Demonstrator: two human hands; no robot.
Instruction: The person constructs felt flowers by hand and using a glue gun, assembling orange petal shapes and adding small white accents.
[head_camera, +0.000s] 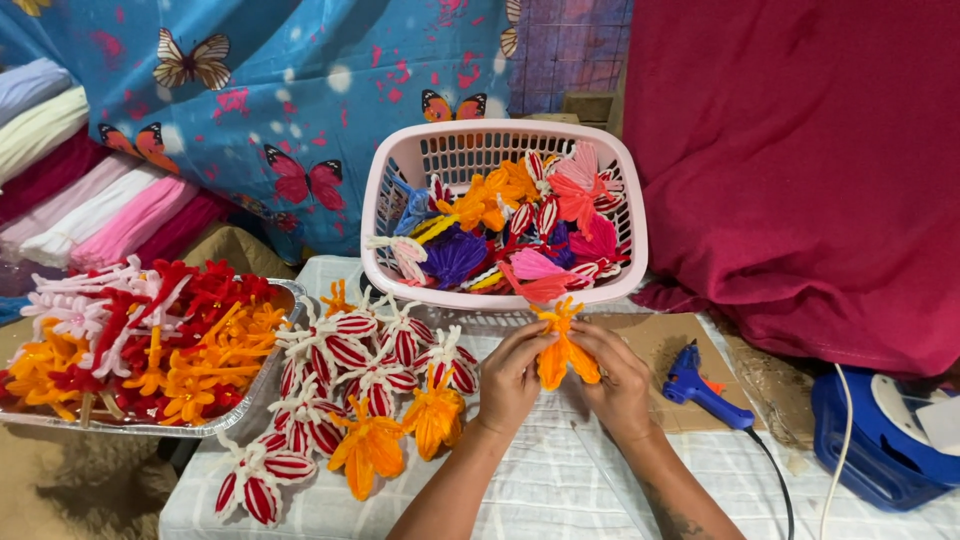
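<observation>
Both hands meet over the low table, holding one orange pipe-cleaner flower (563, 350). My left hand (512, 378) grips its left petals, and my right hand (618, 380) pinches the right side. The flower's tip points up toward the front rim of a pink plastic basket (400, 160). That basket is heaped with pipe-cleaner flowers in orange, pink, purple, blue and striped red-white. Left of my hands lie striped red-white flowers (340, 365) and finished orange flowers (400, 430) on the white cloth.
A foil tray (255, 395) at left is piled with red, orange and white flowers. A blue glue gun (700, 390) lies on cardboard right of my hands, its cord trailing down. A blue container (880, 440) sits at far right. Red fabric and butterfly cloth hang behind.
</observation>
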